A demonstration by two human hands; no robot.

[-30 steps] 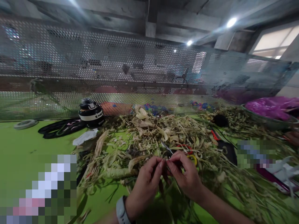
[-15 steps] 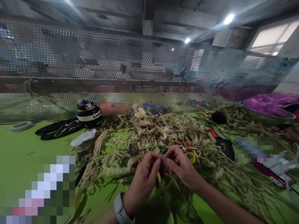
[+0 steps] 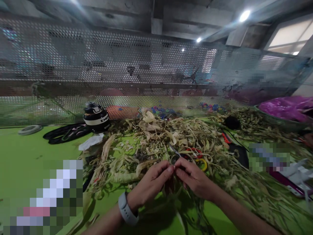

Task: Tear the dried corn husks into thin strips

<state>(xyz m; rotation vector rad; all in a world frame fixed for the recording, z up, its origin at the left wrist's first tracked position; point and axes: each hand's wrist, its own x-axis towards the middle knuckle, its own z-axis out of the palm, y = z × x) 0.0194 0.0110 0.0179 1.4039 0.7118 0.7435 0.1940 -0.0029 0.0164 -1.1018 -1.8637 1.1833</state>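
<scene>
Left hand [image 3: 156, 178]: thumb and fingers are held narrow; whether anything is pinched cannot be told.
Right hand [image 3: 194, 179]: also held narrow, fingertips just beside the left's; its grip is likewise unclear.
Dried leaves [image 3: 153, 127]: spread in a heap over the green table [image 3: 61, 150], beyond and around both hands.
Blade [image 3: 174, 149]: seen just beyond the right hand.
Yellow loop [image 3: 205, 165]: partly hidden, near the right hand.
Watch [image 3: 126, 210]: worn on the left wrist.
Bottle [image 3: 96, 120]: stood upright beside the heap.
</scene>
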